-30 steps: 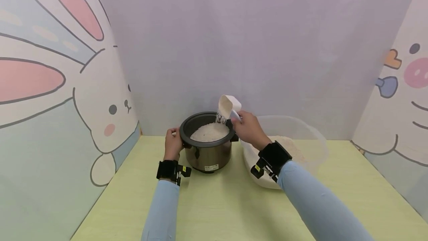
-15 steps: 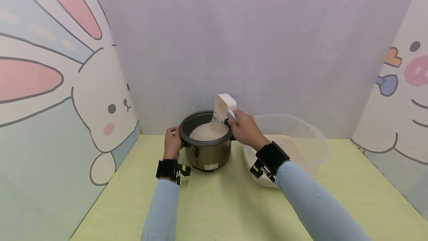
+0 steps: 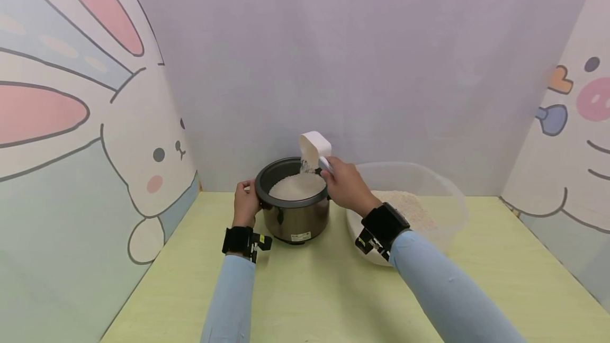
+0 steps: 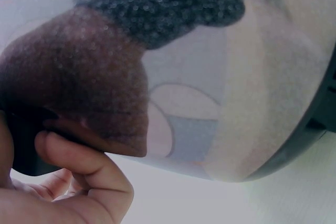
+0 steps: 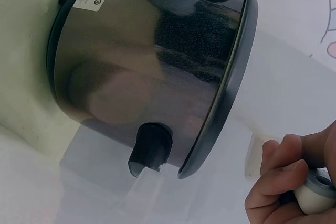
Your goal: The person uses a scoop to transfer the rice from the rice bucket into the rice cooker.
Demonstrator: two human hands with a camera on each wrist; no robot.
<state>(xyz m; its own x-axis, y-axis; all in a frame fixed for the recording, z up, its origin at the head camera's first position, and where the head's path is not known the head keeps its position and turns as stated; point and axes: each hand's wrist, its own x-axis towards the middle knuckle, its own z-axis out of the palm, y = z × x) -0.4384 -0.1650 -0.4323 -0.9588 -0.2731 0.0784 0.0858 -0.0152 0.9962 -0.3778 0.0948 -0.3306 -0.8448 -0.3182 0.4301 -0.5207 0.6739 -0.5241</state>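
Observation:
A brown metallic rice cooker [image 3: 295, 222] with a dark rim stands lidless on the table, white rice [image 3: 296, 188] inside its pot. My left hand [image 3: 245, 206] is at the cooker's left side; in the left wrist view its curled fingers [image 4: 84, 163] grip the black side handle [image 4: 29, 148]. My right hand [image 3: 351, 187] holds a white scoop [image 3: 322, 144] by its handle, the grip's end [image 5: 315, 198] showing in the right wrist view. Tilted to the left above the pot, the scoop lets a stream of grains fall onto the rice.
Right of the cooker is a large translucent tub [image 3: 455, 195] with a heap of pale grain [image 3: 410, 208], partly behind my right forearm. The tub's edge comes close to the cooker's right handle [image 5: 151, 148]. A plain curtain [image 3: 405, 78] hangs behind, with cartoon-printed panels on both sides.
The scoop and my right hand have moved slightly left over the pot while grains keep falling. My left hand stays on the cooker's handle.

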